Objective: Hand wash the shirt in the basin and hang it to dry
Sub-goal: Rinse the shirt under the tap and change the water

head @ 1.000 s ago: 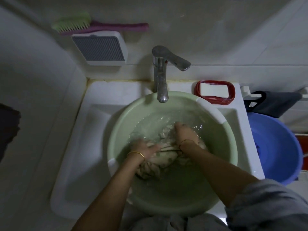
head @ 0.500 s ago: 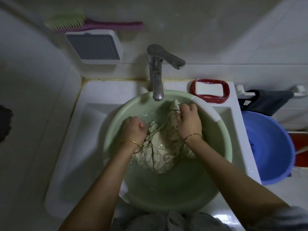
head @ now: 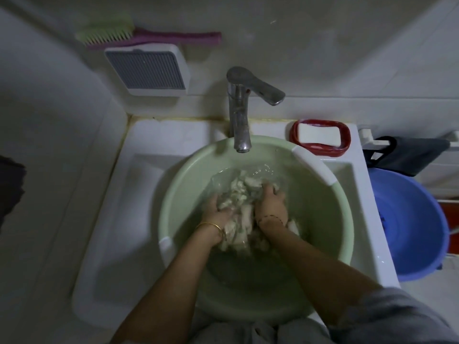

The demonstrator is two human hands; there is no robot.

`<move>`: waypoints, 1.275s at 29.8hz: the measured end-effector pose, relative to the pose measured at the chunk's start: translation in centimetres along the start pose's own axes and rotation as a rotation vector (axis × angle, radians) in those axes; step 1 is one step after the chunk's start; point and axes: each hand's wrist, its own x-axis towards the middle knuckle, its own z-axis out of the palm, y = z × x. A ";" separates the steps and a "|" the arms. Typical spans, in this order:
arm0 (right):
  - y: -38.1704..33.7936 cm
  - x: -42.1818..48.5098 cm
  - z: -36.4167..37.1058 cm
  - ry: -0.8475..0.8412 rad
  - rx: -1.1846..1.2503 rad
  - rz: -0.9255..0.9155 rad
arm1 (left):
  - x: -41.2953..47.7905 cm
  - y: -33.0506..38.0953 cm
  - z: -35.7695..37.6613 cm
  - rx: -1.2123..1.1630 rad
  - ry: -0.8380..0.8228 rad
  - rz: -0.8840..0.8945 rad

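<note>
Kneading down into the water, the person's left hand (head: 218, 209) and right hand (head: 270, 204) both grip the crumpled cream cloth shirt (head: 239, 192), fingers curled into its folds, the two hands just beside each other with a ridge of fabric between them. The shirt sits partly under water in the middle of the round pale green plastic basin (head: 178, 184), bunched into a lump whose long axis runs from far to near, leaning slightly left at the near end; which end is collar or hem cannot be told. A thin gold bangle (head: 211, 227) circles the left wrist and a dark thread bracelet (head: 270, 217) the right. The basin rests in the white ceramic sink (head: 119, 219), under the spout of the upright chrome tap (head: 239, 115). Far right on the sink ledge, a white soap bar (head: 319, 135) lies in a red oval dish (head: 320, 151). A blue plastic tub (head: 417, 219) stands right of the sink
</note>
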 end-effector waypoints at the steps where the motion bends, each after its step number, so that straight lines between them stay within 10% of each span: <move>1: -0.4 -0.5 -0.3 -0.023 0.136 -0.010 | 0.1 0.6 0.1 -0.237 -0.009 -0.091; 4: -1.4 -3.4 -2.4 -0.025 0.335 -0.141 | 0.6 2.3 0.6 -0.635 -0.142 -0.307; 12: -4.6 -5.8 -3.8 0.118 0.149 -0.284 | -2.2 3.8 2.6 -0.817 -0.239 -0.309; 16: -2.5 -2.2 -4.9 0.109 0.005 -0.179 | -2.8 3.4 2.8 -0.280 -0.236 -0.199; 21: 0.2 -0.8 -6.1 -0.095 -0.533 -0.071 | -1.2 2.7 -1.4 0.487 0.262 0.280; 30: 0.2 -0.4 0.8 -0.238 -0.938 -0.481 | -0.4 -1.7 -0.1 1.294 0.029 0.076; 34: 0.5 1.4 -0.3 -0.116 -0.682 -0.243 | 0.8 -2.1 -0.5 0.931 0.027 0.025; 38: -0.8 1.1 -0.7 -0.120 -0.175 -0.152 | 2.0 -0.7 0.0 -0.144 0.082 -0.057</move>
